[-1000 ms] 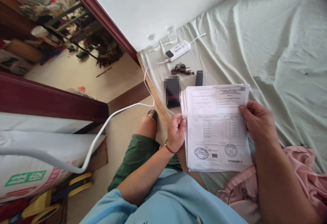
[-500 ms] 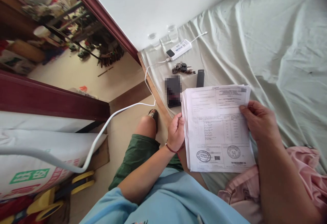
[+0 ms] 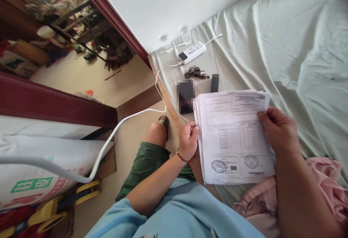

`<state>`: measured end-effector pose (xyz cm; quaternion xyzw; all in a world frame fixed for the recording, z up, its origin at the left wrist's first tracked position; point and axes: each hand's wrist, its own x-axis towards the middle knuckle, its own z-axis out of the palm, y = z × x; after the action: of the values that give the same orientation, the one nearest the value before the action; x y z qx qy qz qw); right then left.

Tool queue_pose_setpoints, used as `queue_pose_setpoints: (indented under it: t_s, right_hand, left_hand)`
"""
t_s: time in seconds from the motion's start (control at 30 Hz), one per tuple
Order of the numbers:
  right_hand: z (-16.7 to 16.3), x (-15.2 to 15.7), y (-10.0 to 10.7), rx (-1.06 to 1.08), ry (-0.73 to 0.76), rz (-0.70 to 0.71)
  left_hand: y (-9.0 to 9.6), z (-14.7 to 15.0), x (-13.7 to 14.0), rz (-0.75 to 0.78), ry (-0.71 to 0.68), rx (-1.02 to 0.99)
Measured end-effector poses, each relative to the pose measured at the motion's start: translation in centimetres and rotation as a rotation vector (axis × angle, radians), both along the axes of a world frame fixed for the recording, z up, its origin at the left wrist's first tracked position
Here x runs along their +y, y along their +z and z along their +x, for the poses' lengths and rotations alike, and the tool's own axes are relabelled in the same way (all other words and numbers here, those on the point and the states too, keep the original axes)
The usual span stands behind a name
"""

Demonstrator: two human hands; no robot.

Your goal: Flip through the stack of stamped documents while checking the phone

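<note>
I hold a stack of printed paper sheets (image 3: 234,136) with stamps near the bottom, over my lap at the edge of a bed. My left hand (image 3: 188,141) grips the stack's left edge, thumb and fingers pinched on the sheets. My right hand (image 3: 280,129) holds the right edge, thumb on top of the front page. Both hands are closed on the papers.
The bed's pale green sheet (image 3: 285,46) stretches behind the papers. On it lie a dark phone (image 3: 185,96), a small black device (image 3: 214,83), keys (image 3: 195,72), a white power strip (image 3: 191,52) with a cable (image 3: 114,131), and two glasses (image 3: 185,34). Pink cloth (image 3: 326,180) lies at right.
The paper stack and both hands have shifted slightly to the right and down; the grip stays the same.
</note>
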<state>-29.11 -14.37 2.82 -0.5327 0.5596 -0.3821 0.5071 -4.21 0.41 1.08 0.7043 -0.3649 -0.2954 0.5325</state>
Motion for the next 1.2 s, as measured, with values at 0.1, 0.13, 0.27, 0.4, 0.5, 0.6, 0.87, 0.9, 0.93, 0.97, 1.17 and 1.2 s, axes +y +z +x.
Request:
queue_pose_setpoints:
  t_s: [0.1,0.13,0.27,0.4,0.5,0.6,0.87,0.9,0.93,0.97,1.17,1.2]
  right_hand:
    - [0.0,0.1,0.3,0.029,0.017,-0.038]
    - [0.0,0.1,0.3,0.025,0.021,-0.038]
    - [-0.2,-0.1,-0.2,0.009,0.035,-0.03]
    - [-0.4,-0.2,-0.6,0.024,-0.035,-0.078]
    - [-0.3,-0.3,-0.3,-0.017,-0.097,-0.104]
    - [-0.1,-0.3,0.0,-0.132,-0.117,-0.065]
    - [-0.1,-0.2,-0.4,-0.149,-0.012,0.09]
    - [-0.2,-0.1,-0.5,-0.143,-0.007,0.091]
    - [-0.2,-0.1,-0.6,-0.142,0.0,0.092]
    - [-0.2,-0.1,-0.6,-0.144,0.009,0.092]
    - [0.0,0.0,-0.4,-0.148,0.045,0.103]
    - [0.0,0.1,-0.3,-0.143,0.046,0.099]
  left_hand:
    - [0.1,0.0,0.0,-0.003,0.0,0.02]
    - [0.1,0.0,0.0,-0.004,-0.001,0.021]
    - [0.1,0.0,0.0,-0.019,0.004,-0.027]
    - [0.0,-0.1,0.0,-0.006,0.004,-0.046]
    - [-0.1,-0.1,0.0,-0.001,0.02,-0.051]
    - [-0.2,0.0,0.0,-0.01,0.03,-0.055]
    - [-0.5,0.3,0.1,-0.056,0.037,-0.059]
    - [-0.6,0.3,0.1,-0.058,0.038,-0.052]
    - [-0.8,0.3,0.2,-0.058,0.036,-0.046]
    - [-0.9,0.3,0.2,-0.059,0.033,-0.038]
    - [-0.9,0.1,0.3,-0.065,0.031,-0.01]
    - [-0.9,0.1,0.3,-0.064,0.032,-0.019]
